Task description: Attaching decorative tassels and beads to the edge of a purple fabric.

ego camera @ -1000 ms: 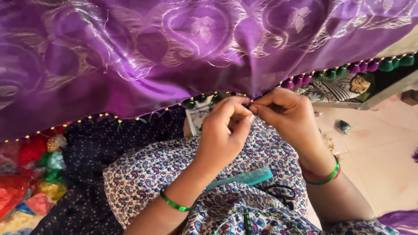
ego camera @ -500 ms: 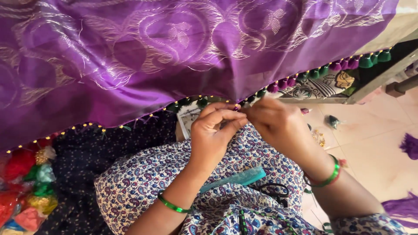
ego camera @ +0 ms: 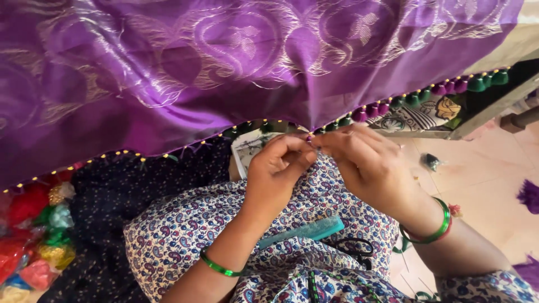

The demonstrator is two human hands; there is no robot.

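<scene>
Head view, hands [ego camera: 314, 160] pinching purple cloth [ego camera: 224, 67] hem between fingertips

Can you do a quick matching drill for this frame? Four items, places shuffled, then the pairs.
Items:
1. teal comb
2. black scissors
3. purple cloth
4. coloured thread bundles

Places:
A. bottom left, beside the dark dotted fabric
B. spread across the top, beaded edge hanging down
C. on the lap, below the left hand
D. on the lap, below the right hand

Pairs: 1-C, 2-D, 3-B, 4-A
</scene>
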